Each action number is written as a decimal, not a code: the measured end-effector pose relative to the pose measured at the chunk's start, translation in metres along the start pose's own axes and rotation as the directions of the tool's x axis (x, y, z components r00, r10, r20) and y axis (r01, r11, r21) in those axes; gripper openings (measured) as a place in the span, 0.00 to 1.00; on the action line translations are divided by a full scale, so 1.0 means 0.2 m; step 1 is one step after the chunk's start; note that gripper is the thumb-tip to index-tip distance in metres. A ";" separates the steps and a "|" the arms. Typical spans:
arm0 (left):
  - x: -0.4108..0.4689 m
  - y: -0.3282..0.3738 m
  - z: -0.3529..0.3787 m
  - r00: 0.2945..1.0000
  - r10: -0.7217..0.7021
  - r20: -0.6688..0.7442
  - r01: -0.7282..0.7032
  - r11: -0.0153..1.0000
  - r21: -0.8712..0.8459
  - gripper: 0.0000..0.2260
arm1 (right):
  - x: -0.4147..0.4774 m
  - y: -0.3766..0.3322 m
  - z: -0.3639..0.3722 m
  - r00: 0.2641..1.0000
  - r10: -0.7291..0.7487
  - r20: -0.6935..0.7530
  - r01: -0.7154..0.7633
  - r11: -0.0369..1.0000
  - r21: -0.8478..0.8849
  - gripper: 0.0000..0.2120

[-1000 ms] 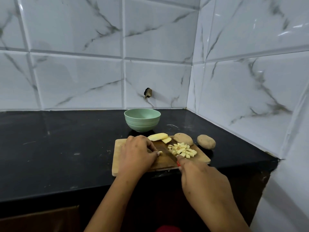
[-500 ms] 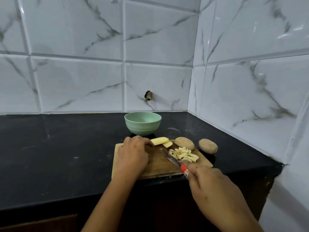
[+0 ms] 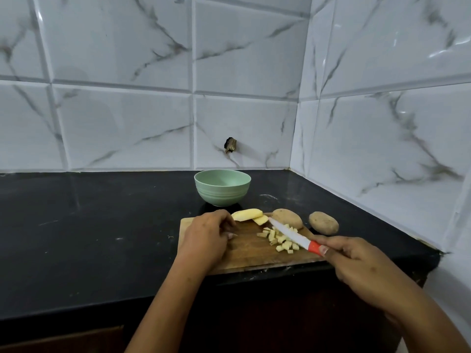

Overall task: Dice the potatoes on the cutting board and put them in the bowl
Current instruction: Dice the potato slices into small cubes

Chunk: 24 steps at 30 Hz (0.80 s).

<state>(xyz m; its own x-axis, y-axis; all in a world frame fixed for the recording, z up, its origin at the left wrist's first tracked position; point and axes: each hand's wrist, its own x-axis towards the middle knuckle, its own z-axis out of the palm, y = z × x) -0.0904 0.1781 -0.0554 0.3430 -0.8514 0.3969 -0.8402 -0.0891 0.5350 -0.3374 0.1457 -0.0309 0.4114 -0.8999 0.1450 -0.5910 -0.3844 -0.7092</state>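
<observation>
A wooden cutting board (image 3: pixel 249 253) lies at the counter's front edge. On it are a pile of diced potato (image 3: pixel 279 239), peeled potato slices (image 3: pixel 247 214) at the far edge and a whole unpeeled potato (image 3: pixel 289 218). My right hand (image 3: pixel 362 266) grips the red handle of a white-bladed knife (image 3: pixel 293 234), whose blade lies over the dice. My left hand (image 3: pixel 207 238) rests on the board's left part, fingers curled, next to the slices; I cannot see anything in it. A green bowl (image 3: pixel 222 187) stands behind the board.
A second unpeeled potato (image 3: pixel 323 222) lies on the black counter (image 3: pixel 89 225) just right of the board. Tiled walls close the back and the right side. The counter drops off right in front of the board.
My right hand has swung the knife to the right, from the board's middle to above the diced pile. My left hand has shifted slightly back toward the slices.
</observation>
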 end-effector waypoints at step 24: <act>-0.04 0.03 -0.02 0.997 -0.054 -0.058 0.044 0.985 -0.169 0.15 | -0.04 -0.21 0.40 0.970 -0.245 -0.011 0.203 0.828 -0.523 0.27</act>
<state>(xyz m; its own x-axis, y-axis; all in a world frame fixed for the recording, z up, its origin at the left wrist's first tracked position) -0.0972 0.1872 -0.0521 0.4115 -0.8141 0.4098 -0.7414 -0.0375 0.6700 -0.2594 0.1849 -0.0574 0.5357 -0.7807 0.3217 -0.7689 -0.6085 -0.1965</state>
